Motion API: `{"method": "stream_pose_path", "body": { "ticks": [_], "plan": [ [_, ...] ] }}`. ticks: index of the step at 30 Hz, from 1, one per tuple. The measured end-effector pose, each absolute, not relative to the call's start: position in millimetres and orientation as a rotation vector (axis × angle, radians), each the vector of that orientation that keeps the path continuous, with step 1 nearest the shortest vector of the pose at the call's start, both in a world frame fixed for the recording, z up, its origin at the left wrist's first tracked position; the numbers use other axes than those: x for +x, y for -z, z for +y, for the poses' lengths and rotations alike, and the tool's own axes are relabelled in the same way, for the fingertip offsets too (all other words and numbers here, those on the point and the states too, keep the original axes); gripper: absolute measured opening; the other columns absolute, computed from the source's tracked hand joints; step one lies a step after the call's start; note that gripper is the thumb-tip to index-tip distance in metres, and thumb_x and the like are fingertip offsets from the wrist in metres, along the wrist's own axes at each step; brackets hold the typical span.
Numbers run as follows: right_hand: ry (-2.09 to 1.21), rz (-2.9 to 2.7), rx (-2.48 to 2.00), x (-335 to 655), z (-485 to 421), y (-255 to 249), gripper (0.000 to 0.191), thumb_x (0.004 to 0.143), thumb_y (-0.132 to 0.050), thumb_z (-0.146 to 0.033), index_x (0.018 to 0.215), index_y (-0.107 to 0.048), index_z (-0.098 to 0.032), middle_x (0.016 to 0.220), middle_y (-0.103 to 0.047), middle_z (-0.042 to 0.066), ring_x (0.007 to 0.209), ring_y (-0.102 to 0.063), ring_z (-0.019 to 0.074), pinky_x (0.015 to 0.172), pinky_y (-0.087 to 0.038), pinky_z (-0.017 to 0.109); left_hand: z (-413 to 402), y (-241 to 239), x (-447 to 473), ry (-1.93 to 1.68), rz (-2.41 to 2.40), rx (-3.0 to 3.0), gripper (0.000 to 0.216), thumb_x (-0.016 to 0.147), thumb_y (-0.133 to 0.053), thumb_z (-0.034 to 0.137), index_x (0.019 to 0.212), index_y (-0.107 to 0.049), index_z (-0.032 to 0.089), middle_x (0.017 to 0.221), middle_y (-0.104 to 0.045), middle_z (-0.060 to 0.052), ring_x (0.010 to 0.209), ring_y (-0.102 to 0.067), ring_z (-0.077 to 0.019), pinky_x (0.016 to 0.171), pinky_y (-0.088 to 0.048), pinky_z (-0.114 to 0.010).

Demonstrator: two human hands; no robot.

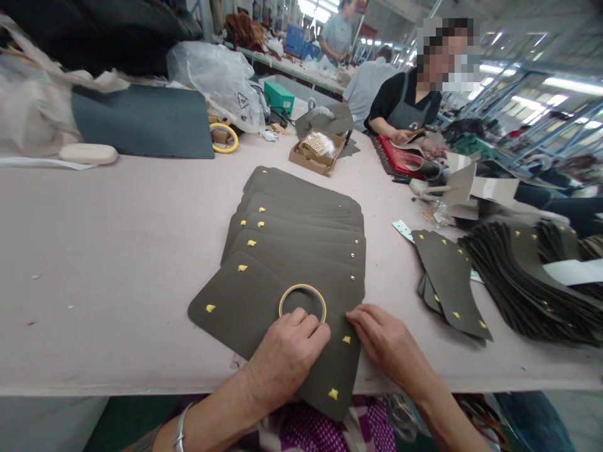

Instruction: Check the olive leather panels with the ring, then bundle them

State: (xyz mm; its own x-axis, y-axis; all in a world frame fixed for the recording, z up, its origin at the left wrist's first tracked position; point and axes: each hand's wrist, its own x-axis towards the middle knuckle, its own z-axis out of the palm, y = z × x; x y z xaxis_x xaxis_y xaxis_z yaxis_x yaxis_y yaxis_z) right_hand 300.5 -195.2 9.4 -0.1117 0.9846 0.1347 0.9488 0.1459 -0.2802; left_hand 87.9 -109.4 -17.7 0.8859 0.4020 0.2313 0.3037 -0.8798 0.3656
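Note:
My left hand [294,348] is closed around a thin yellow-edged roll of tape [303,287], which stands up over the top panel. Pinched fingers of my right hand [384,339] touch the right edge of the dark olive panels [287,260]; whatever is between the fingertips is too small to make out. The panels lie overlapped like a fan, the nearest one hanging past the table's front edge. Small yellow tape pieces [242,268] stick to several of them, and small metal studs [353,277] show along the right side.
At right lie a few taped olive strips [445,276] and a thick stack of similar pieces [532,289]. Further back are a cardboard box of gold parts [313,164], another yellow tape roll [225,139] and a dark sheet [144,122]. A co-worker [409,103] handles a red item across the table.

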Motion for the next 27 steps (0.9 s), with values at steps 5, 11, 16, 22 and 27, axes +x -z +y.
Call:
{"method": "stream_pose_path", "body": {
  "ticks": [5,11,16,22,27],
  "plan": [
    [-0.288,-1.995,-2.066,296.2,-180.5,-5.7,0.019,0.09,-0.048,-0.014,0.086,-0.066,-0.017,0.08,-0.068,0.005,0.073,-0.065,0.0171,0.069,-0.052,0.029,-110.0,15.2,88.5,-0.458,0.515,2.747,0.01,0.094,-0.045,0.019,0.088,-0.052,0.018,0.084,-0.055,-0.003,0.079,-0.048,-0.0212,0.067,-0.045,-0.034],
    [-0.521,-1.639,-2.232,296.7,-174.8,-5.6,0.019,0.085,-0.054,-0.026,0.079,-0.071,-0.02,0.079,-0.073,0.003,0.073,-0.066,0.0186,0.069,-0.047,0.03,-108.3,13.6,100.8,-0.53,0.578,2.83,0.009,0.093,-0.046,0.021,0.088,-0.053,0.019,0.081,-0.055,-0.003,0.075,-0.048,-0.0215,0.065,-0.044,-0.035],
    [-0.522,-1.626,-2.251,297.0,-177.5,-13.9,0.033,0.09,-0.046,-0.034,0.075,-0.07,-0.018,0.073,-0.07,0.004,0.067,-0.062,0.0175,0.063,-0.043,0.028,-103.7,15.1,110.6,-0.606,0.712,2.858,0.014,0.094,-0.042,0.018,0.086,-0.054,0.018,0.08,-0.056,-0.004,0.074,-0.05,-0.021,0.065,-0.046,-0.033],
    [-0.497,-1.539,-2.024,296.3,-180.9,-33.5,0.027,0.091,-0.049,-0.033,0.088,-0.072,-0.02,0.084,-0.073,0.005,0.077,-0.066,0.018,0.072,-0.049,0.029,-100.2,13.5,103.8,-0.865,0.573,2.598,0.018,0.096,-0.039,0.015,0.099,-0.057,0.018,0.08,-0.064,-0.003,0.073,-0.061,-0.0154,0.069,-0.051,-0.027],
    [-0.373,-1.659,-1.629,270.9,-187.3,-37.9,0.02,0.089,-0.053,-0.02,0.104,-0.066,-0.02,0.098,-0.071,0.007,0.089,-0.065,0.0173,0.079,-0.053,0.03,-98.7,-0.3,95.2,-0.952,0.434,2.437,0.038,0.097,-0.04,0.02,0.135,-0.04,0.019,0.099,-0.071,-0.005,0.081,-0.068,-0.0132,0.073,-0.056,-0.023]
  ]
}}
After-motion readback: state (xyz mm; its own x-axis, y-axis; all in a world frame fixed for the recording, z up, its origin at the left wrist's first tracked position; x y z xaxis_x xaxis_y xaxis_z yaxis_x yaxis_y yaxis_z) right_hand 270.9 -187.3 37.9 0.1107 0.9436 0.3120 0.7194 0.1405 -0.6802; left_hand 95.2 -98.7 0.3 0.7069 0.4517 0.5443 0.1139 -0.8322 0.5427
